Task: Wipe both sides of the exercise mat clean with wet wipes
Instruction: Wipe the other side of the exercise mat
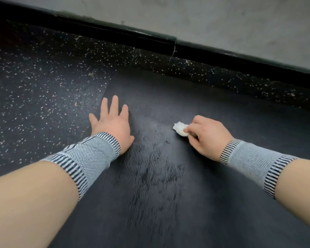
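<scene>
A dark exercise mat with a rippled texture lies flat on the floor and fills the lower middle of the head view. Wet streaks show down its centre. My left hand presses flat on the mat near its left edge, fingers spread. My right hand grips a crumpled white wet wipe and holds it against the mat's surface, right of centre. Both wrists wear grey striped knit bands.
Black speckled rubber floor surrounds the mat on the left and beyond. A black baseboard and a grey wall run across the top, close behind the mat's far edge.
</scene>
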Available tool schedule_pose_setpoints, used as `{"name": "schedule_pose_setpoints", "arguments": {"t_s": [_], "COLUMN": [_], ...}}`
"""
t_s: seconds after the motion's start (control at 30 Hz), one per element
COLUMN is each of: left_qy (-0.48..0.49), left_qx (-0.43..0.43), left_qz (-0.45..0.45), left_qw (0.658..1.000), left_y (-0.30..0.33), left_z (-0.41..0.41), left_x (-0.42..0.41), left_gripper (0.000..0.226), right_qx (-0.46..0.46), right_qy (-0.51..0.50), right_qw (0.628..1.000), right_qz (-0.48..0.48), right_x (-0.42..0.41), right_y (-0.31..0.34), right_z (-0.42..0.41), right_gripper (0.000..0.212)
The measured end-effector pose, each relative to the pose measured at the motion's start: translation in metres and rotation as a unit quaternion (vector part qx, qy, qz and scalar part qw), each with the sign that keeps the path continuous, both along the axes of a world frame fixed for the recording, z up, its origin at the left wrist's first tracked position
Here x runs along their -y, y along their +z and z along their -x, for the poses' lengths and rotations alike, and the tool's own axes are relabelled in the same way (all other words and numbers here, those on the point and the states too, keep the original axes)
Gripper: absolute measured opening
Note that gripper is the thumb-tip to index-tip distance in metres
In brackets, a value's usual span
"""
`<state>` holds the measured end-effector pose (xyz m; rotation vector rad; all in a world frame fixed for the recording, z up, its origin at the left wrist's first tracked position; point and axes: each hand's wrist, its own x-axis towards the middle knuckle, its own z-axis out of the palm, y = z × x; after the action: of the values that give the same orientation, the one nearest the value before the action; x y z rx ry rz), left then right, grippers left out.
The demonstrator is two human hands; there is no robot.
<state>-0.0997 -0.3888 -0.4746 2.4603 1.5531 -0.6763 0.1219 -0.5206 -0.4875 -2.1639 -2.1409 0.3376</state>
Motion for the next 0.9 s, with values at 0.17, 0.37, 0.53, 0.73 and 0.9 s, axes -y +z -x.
{"name": "schedule_pose_setpoints", "arguments": {"t_s": [0.17,0.37,0.53,0.73,0.9], "left_qy": [-0.118,-0.173,-0.185,-0.186,-0.179], "left_qx": [0.060,0.069,0.006,-0.022,-0.018], "left_qz": [0.020,0.076,0.113,0.105,0.109], "left_qw": [0.991,0.980,0.976,0.977,0.977], "left_y": [-0.006,-0.002,-0.001,0.003,0.005], "left_z": [-0.016,-0.037,-0.042,-0.051,-0.049], "left_x": [0.036,0.057,0.057,0.059,0.058], "left_gripper": [0.073,0.082,0.102,0.104,0.104], "right_qx": [0.018,0.031,-0.052,0.030,-0.061], "right_qy": [0.055,-0.022,0.114,-0.102,0.053], "right_qw": [0.998,0.999,0.992,0.994,0.997], "right_qz": [0.023,0.014,0.036,0.026,0.002], "right_x": [0.017,0.015,0.074,0.034,0.081], "right_y": [0.007,0.009,0.013,0.017,0.017], "right_z": [-0.008,-0.011,0.020,-0.029,0.014], "right_gripper": [0.021,0.029,0.027,0.024,0.015]}}
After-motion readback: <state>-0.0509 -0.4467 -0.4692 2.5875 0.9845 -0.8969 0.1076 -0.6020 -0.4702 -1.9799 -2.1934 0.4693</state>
